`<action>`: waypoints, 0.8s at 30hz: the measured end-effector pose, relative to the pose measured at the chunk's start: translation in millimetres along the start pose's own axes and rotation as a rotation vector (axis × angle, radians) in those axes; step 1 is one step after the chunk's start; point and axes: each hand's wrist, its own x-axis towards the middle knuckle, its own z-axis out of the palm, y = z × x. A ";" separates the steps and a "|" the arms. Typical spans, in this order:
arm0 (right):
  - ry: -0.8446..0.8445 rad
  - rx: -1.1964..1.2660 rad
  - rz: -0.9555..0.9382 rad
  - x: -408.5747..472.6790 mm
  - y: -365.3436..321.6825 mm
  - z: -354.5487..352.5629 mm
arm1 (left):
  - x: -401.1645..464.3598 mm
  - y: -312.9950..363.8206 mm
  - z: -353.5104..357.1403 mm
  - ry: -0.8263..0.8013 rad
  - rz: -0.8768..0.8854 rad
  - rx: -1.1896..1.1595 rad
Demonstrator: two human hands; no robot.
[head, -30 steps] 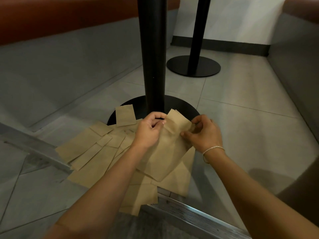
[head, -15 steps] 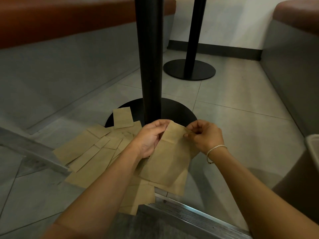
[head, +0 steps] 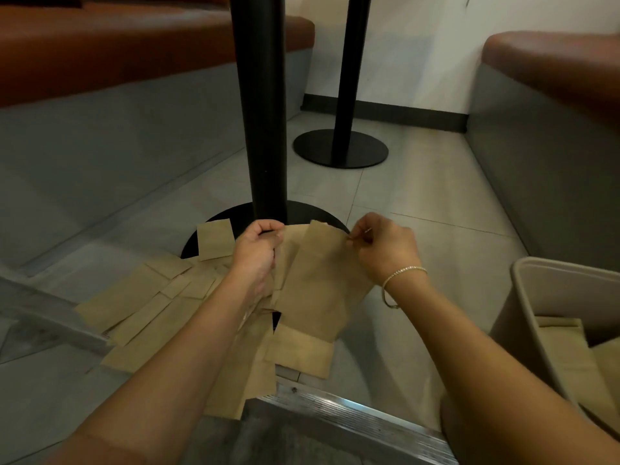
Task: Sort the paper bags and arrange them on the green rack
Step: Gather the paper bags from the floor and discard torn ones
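On the left, flat brown paper bags (head: 141, 310) lie spread on a see-through table, and our left hand (head: 258, 253) curls round the held brown bag (head: 318, 280) while our right hand (head: 385, 246) pinches its top corner. Since a moment ago we have lifted it higher and a grey bin with bags inside (head: 550, 297) has come into view on the right. The bag looks thin, flat and creased, so we think we are checking its size; no green rack shows.

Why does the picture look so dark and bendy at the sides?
Head view: dim indoor light, brightest on the white wall; the wide lens curves the bench edges; the right hand is slightly blurred, the paper bag fairly sharp.
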 end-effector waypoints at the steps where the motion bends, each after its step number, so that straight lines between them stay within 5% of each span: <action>1: 0.015 -0.023 -0.016 -0.6 -6.1 -9.7 | -0.1 5.0 2.6 0.035 0.027 0.029; 5: 0.119 -0.104 -0.094 -2.6 -32.2 -57.9 | -11.2 36.7 20.9 0.105 0.150 0.081; 15: 0.371 -0.367 -0.081 -43.3 -52.1 -251.4 | -81.3 141.9 119.5 -0.072 0.436 -0.037; 21: 0.357 -0.579 0.032 -76.2 -32.0 -317.7 | -126.1 163.3 174.3 -0.215 0.459 -0.111; 24: 0.214 -0.649 0.118 -85.8 -13.0 -324.2 | -139.6 157.9 189.3 -0.261 0.457 -0.083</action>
